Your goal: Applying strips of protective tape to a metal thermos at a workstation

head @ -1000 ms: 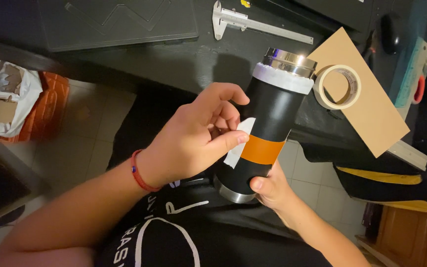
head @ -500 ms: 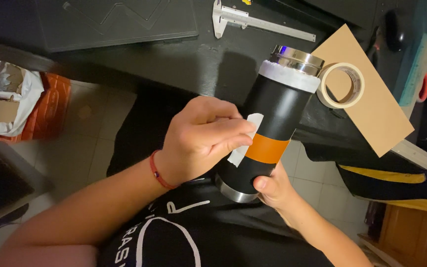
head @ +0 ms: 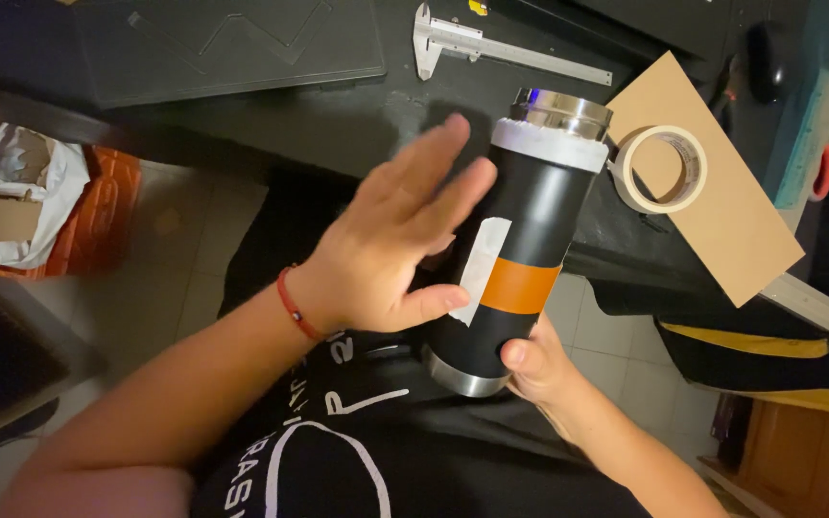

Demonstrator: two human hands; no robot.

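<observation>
Tumbler: tall black steel cylinder with orange band [head: 520,249], tilted above lap before desk [head: 338,125] | right hand [head: 534,369] clasps base | left hand [head: 386,249] released, thumb on white tape strip [head: 480,269] | likely rigid, hefty, slick; grip mid-body.

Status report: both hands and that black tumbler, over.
Left hand open, thumb on tape strip. Right hand grips black tumbler near its base. Nothing in the way.

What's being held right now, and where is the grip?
The right hand grips the black tumbler at its steel bottom end. The left hand lies open against its side, thumb on the tape strip.
</observation>
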